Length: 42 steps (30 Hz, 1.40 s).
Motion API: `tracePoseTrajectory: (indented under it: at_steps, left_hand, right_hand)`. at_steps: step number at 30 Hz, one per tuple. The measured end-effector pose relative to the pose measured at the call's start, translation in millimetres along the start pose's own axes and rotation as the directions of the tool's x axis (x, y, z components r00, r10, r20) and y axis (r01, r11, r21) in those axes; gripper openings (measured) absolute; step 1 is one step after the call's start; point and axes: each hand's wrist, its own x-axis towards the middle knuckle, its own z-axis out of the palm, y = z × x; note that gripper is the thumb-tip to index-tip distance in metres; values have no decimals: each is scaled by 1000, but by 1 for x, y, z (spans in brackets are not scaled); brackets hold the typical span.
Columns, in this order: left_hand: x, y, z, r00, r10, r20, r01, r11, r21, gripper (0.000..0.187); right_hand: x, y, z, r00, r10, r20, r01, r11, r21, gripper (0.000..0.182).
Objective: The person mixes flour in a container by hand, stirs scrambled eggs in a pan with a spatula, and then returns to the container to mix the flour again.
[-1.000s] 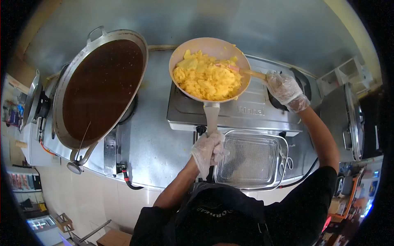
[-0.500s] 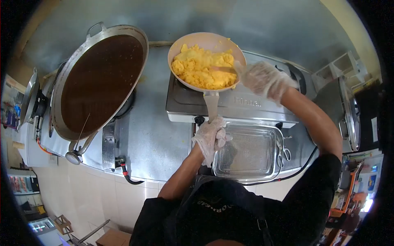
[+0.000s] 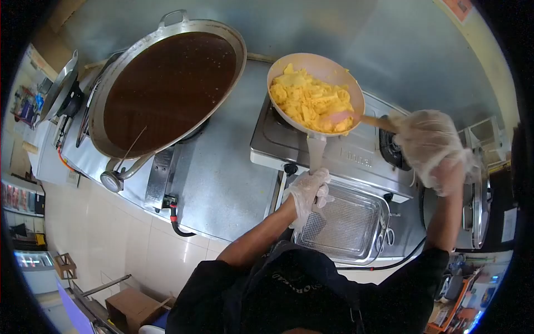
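A light-coloured frying pan (image 3: 325, 64) sits on the left burner of the gas stove (image 3: 356, 158), filled with yellow scrambled eggs (image 3: 306, 100) in soft lumps. My left hand (image 3: 310, 193), in a clear plastic glove, is closed around the pan's pale handle (image 3: 316, 153). Also gloved, my right hand (image 3: 433, 146) is to the right of the pan, above the stove's right side. It grips a spatula (image 3: 379, 122) with a wooden handle, whose pinkish head rests in the eggs by the pan's near right rim.
To the left stands a large wok (image 3: 238, 61) of dark brown liquid with a probe thermometer (image 3: 111, 181) at its rim. A wire-mesh tray (image 3: 342, 222) and scissors (image 3: 386, 238) lie before the stove. A lidded pot (image 3: 471, 217) is at the right.
My right hand has drawn rightward, and the spatula head has shifted toward the pan's near right side. The left hand keeps its grip on the handle. The whole view has turned somewhat.
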Motion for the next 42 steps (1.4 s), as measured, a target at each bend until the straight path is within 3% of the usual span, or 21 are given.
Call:
tracePoseTrajectory:
  at_steps: [1,2,3,5,6,7,9,11,14,17,20,22,23,24,26,28,31,34,37,40,42]
  left_hand:
    - [-1,-3,1,1000,-15,-8,15,1000,-1,19]
    - [7,-13,-8,972,224,65,-233,947,222,18]
    - [24,-29,-25,885,419,203,-465,788,404,18]
    - [35,-30,-19,878,435,202,-479,792,377,18]
    - [20,-23,-7,973,226,35,-229,956,184,19]
    - [14,-15,0,997,-18,-82,14,998,-54,20]
    - [16,-17,0,997,21,-76,-27,997,-77,21]
    - [14,-18,4,998,30,-59,-36,994,-104,22]
    - [18,-20,9,994,40,-102,-39,999,14,23]
    - [17,-21,10,995,46,-83,-48,999,-21,24]
    - [19,-24,8,994,63,-93,-64,998,-5,23]
    - [37,-43,1,953,300,-40,-279,922,270,22]
    - [29,-40,8,969,245,-41,-238,962,136,21]
    - [21,-38,16,981,190,-43,-190,982,-1,20]
    - [33,-41,2,973,229,0,-226,961,158,21]
    - [13,-19,7,996,79,-50,-78,997,10,22]
    - [10,-12,7,993,-49,-112,47,999,-15,24]
    - [13,-19,-5,996,79,-41,-68,970,232,26]
    - [11,-16,-24,995,101,-8,-91,924,371,28]
    - [-13,13,-15,988,-122,-91,143,951,273,27]
    - [-16,21,-10,983,-148,-110,167,967,195,29]
  right_hand:
    - [-2,0,0,1000,28,3,-28,998,49,9]
    - [1,2,7,997,-69,-38,64,991,-116,9]
    - [6,7,15,985,-161,-60,138,950,-280,8]
    - [23,17,21,929,-367,-49,263,749,-608,8]
    - [24,17,25,884,-468,4,319,597,-736,8]
    - [14,11,15,919,-393,24,310,684,-660,8]
    - [-10,-3,-14,962,-259,83,266,826,-496,11]
    - [13,23,54,912,-409,25,390,850,-354,22]
    - [27,-26,117,915,-398,-63,321,814,-484,36]
    - [27,-25,115,892,-418,-174,319,853,-413,36]
    - [0,-46,42,972,-222,82,237,910,-340,28]
    - [14,-63,60,915,-397,68,393,844,-365,22]
    - [22,-71,76,881,-469,66,457,807,-374,21]
    - [38,-79,96,904,-426,28,406,837,-366,19]
    - [79,-66,109,925,-372,-82,308,857,-413,16]
    - [107,-14,97,923,-350,-158,232,836,-498,14]
    - [117,47,22,946,-322,-27,228,725,-650,13]
    - [143,89,-15,946,-304,110,281,607,-743,13]
    - [197,107,-8,914,-346,211,373,513,-773,13]
    - [264,102,31,855,-441,274,484,484,-729,14]
    - [305,93,61,810,-550,206,533,541,-650,14]
